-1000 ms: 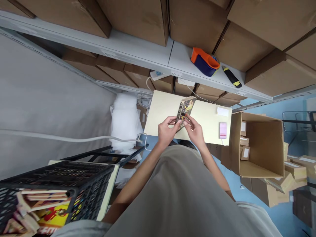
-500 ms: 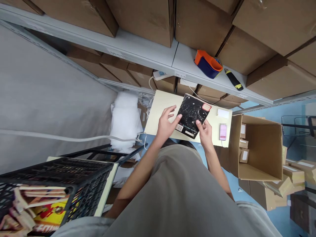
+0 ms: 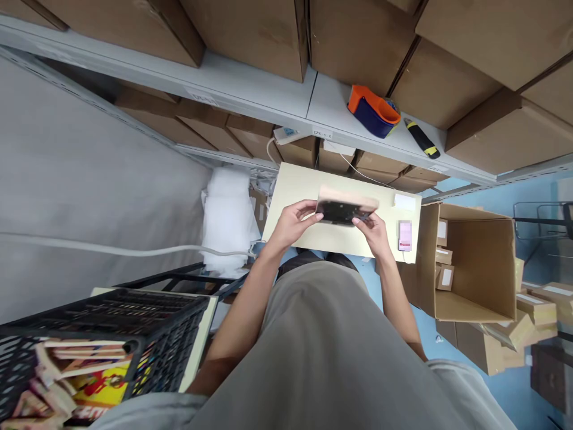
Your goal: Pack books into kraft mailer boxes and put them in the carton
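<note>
A black-covered book [image 3: 342, 211] is tilted up over the pale table [image 3: 295, 179], so its page edge faces me; it is blurred by motion. My left hand [image 3: 293, 222] grips its left end, thumb on the cover and fingers behind. At the other end, my right hand [image 3: 372, 232] pinches the book between thumb and fingers. To the right of that hand a phone [image 3: 404, 235] with a lit pinkish screen lies on the table, a cable at its lower end. Just above the phone is a white label stack or small box [image 3: 404, 202].
Overhead, a grey shelf [image 3: 250, 83] holds cardboard boxes, an orange-and-blue tape dispenser [image 3: 374, 111] and a utility knife [image 3: 421, 138]. An open carton [image 3: 478, 263] stands right. A black crate [image 3: 152, 334] with books is lower left. White packing bags [image 3: 227, 215] lie left of the table.
The book has turned from lying face toward me to tilted edge-on. My left hand, open beside it before, has closed on its left end. My right hand still holds it.
</note>
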The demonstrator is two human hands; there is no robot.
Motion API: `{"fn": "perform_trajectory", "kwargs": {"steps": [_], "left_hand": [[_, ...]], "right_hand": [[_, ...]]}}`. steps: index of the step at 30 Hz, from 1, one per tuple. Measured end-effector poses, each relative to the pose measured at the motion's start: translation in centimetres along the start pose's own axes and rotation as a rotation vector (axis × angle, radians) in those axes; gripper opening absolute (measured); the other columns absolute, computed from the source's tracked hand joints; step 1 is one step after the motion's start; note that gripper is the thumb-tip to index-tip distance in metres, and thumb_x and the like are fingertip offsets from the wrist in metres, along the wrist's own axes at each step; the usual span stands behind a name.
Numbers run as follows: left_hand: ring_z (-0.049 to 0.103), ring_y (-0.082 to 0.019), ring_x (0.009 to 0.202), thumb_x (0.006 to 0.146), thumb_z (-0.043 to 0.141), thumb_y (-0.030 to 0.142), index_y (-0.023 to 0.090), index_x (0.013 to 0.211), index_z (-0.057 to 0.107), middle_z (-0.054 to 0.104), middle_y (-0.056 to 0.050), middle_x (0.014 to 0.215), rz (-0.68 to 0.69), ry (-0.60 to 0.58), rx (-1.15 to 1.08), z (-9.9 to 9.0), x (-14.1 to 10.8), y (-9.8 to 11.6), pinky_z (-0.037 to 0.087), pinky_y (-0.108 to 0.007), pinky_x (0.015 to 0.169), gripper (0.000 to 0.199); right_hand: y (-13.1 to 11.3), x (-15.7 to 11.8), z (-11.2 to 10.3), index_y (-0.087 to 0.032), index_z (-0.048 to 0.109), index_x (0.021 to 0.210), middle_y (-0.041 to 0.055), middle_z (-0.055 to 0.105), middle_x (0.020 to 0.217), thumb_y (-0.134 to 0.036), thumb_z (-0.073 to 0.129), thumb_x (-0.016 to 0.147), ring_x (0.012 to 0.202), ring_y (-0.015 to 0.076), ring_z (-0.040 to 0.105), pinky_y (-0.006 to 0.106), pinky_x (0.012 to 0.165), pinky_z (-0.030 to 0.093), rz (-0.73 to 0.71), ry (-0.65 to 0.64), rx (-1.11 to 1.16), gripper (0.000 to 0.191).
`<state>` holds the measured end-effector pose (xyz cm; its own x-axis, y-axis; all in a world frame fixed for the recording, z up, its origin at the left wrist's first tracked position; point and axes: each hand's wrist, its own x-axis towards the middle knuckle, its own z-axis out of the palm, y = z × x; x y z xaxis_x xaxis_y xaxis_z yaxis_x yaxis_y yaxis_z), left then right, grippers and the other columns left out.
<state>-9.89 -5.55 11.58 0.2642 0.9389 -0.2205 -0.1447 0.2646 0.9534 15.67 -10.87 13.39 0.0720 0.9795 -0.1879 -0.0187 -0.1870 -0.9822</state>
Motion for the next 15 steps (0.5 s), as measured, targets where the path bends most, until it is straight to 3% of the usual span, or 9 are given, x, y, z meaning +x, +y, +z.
{"fn": "perform_trajectory", "kwargs": {"steps": [4,7,11,13,15], "left_hand": [[0.069,-0.037,0.147,0.085,0.096,0.058,0.023,0.1,0.086,0.086,-0.015,0.121,0.19,-0.134,0.111,-1.1,-0.1,1.4,0.044,-0.06,0.136,0.04],[0.071,-0.037,0.144,0.089,0.092,0.057,0.024,0.097,0.086,0.086,-0.015,0.119,0.219,-0.172,0.159,-1.5,-0.1,1.6,0.045,-0.063,0.134,0.034],[0.08,-0.033,0.124,0.084,0.095,0.06,0.022,0.103,0.086,0.086,-0.015,0.116,0.159,-0.107,0.191,-1.5,-0.4,0.8,0.059,-0.054,0.121,0.043],[0.081,-0.028,0.11,0.08,0.097,0.062,0.02,0.119,0.085,0.085,-0.013,0.111,0.118,-0.039,0.178,-1.4,-0.5,0.3,0.065,-0.045,0.108,0.058],[0.08,-0.022,0.099,0.081,0.097,0.061,0.02,0.144,0.076,0.084,-0.009,0.104,0.097,-0.011,0.149,-1.3,-0.7,0.0,0.065,-0.036,0.099,0.078]], "right_hand": [[-1.2,-0.1,-0.9,-0.032,0.089,0.116,0.0063,0.074,0.159,-0.066,0.098,0.082,0.166,0.0327,0.053,0.056,0.143,0.035,-0.118,-0.101,-0.073,0.049],[-1.8,-0.7,-1.2,-0.034,0.089,0.114,0.0061,0.074,0.158,-0.067,0.099,0.08,0.166,0.033,0.053,0.059,0.144,0.033,-0.122,-0.107,-0.08,0.049],[-1.3,-1.4,-1.4,-0.031,0.086,0.129,0.0086,0.082,0.144,-0.067,0.092,0.088,0.143,0.0317,0.073,0.057,0.133,0.049,-0.051,-0.065,-0.055,0.055],[-0.7,-1.5,-1.5,-0.029,0.079,0.143,0.0067,0.088,0.124,-0.065,0.091,0.089,0.119,0.0263,0.08,0.052,0.121,0.059,-0.019,-0.024,-0.037,0.066],[-0.4,-1.7,-1.6,-0.029,0.07,0.155,0.0022,0.087,0.105,-0.062,0.092,0.089,0.097,0.0203,0.077,0.043,0.104,0.066,-0.003,-0.001,-0.012,0.077]]}}
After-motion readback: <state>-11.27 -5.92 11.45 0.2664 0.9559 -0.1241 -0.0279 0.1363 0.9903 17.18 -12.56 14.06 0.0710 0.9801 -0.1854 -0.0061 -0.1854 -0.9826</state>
